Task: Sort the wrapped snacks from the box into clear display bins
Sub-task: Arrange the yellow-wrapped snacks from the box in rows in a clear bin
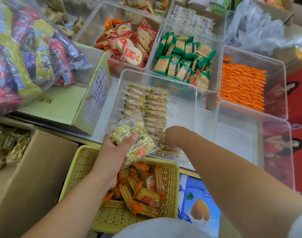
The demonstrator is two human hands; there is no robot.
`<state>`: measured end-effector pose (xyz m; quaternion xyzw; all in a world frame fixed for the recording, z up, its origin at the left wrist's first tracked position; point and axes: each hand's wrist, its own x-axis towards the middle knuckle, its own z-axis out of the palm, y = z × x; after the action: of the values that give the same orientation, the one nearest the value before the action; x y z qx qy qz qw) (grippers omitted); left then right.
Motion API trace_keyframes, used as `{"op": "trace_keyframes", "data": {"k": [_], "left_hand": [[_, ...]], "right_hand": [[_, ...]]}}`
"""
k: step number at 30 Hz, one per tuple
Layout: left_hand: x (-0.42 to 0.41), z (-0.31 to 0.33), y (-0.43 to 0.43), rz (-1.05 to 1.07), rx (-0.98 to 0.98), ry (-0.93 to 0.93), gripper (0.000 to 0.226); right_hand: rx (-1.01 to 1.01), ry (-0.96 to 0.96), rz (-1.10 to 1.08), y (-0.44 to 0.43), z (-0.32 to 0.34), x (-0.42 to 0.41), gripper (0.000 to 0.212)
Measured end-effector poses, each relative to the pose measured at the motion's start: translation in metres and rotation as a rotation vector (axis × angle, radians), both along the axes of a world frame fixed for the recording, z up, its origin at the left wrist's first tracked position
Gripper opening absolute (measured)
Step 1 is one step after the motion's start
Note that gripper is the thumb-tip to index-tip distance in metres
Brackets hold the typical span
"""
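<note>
Cluttered surface (102, 121): left grip (110, 155) clutches a pale snack packet (134, 141) at the clear bin (183, 114)'s near corner, right grip (172, 138) inside it, closure hidden.

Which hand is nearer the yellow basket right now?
Left. The left hand, gripping snack packs, hangs over the far edge of the yellow basket; the right hand is beyond it, down inside the clear bin.
</note>
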<state>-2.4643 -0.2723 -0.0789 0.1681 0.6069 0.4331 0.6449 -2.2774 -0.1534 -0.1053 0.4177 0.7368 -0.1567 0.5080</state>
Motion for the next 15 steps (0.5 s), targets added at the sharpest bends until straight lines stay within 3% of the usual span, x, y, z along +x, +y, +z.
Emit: {"op": "trace_keyframes", "data": {"k": [4, 8, 10, 12, 15], "left_hand": [[-0.001, 0.000, 0.001, -0.013, -0.015, -0.005, 0.075], [-0.003, -0.002, 0.002, -0.002, -0.021, -0.054, 0.074], [-0.004, -0.001, 0.002, 0.030, -0.030, -0.073, 0.078], [-0.003, 0.001, 0.003, 0.046, -0.015, -0.090, 0.065], [0.002, 0.005, 0.006, 0.056, -0.015, -0.080, 0.042]], "right_hand": [[-0.016, 0.012, 0.036, 0.000, 0.001, 0.002, 0.025], [0.070, 0.099, -0.151, -0.009, 0.006, 0.010, 0.021], [0.178, 0.222, -0.275, -0.016, 0.017, 0.014, 0.025], [0.333, 0.412, -0.355, -0.026, 0.034, 0.020, 0.031], [0.419, 0.798, -0.410, -0.054, 0.066, 0.027, 0.065]]}}
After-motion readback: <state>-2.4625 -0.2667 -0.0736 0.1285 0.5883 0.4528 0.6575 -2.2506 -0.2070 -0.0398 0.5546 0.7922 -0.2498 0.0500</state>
